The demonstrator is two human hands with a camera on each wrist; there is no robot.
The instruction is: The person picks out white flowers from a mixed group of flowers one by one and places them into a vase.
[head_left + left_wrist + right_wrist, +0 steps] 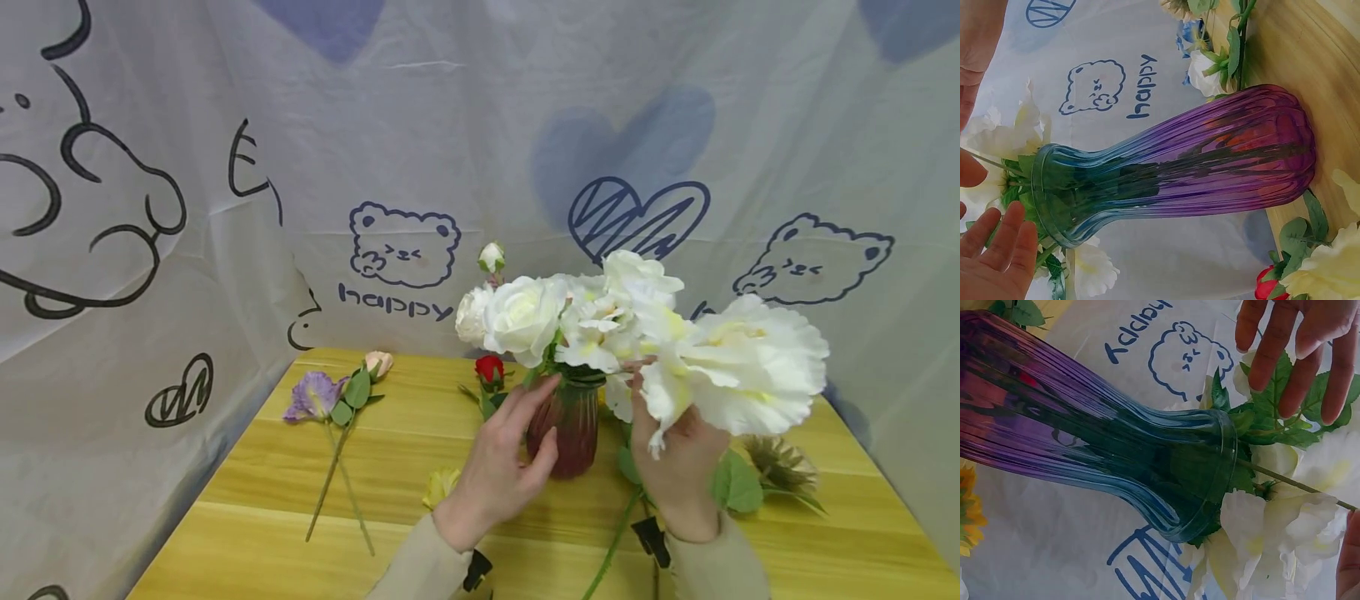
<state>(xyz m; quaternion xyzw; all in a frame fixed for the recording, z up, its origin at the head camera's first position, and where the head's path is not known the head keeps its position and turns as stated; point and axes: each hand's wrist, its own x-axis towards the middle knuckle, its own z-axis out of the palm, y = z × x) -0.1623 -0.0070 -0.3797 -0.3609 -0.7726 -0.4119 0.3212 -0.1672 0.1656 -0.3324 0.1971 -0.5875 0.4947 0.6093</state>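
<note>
A ribbed glass vase (564, 442), blue-green at its neck and purple to pink below, stands upright on the table with several white flowers (525, 317) in its mouth. My right hand (678, 467) pinches the thin stem (1297, 484) of a large ruffled white flower (750, 358) on the vase's right. In the right wrist view that stem slants into the glass rim (1229, 469). My left hand (491, 471) is at the left side of the vase's neck, fingers spread and loosely bent beside the leaves (1272, 400). Dark stems show through the glass.
On the wooden table (247, 500) lie a purple flower (311, 396) and a pale pink rose (378, 362) at left, a red rose (490, 368) behind the vase, a yellow flower (441, 487) near my left wrist, and a brownish flower (780, 462) at right. A printed cloth (405, 125) hangs behind.
</note>
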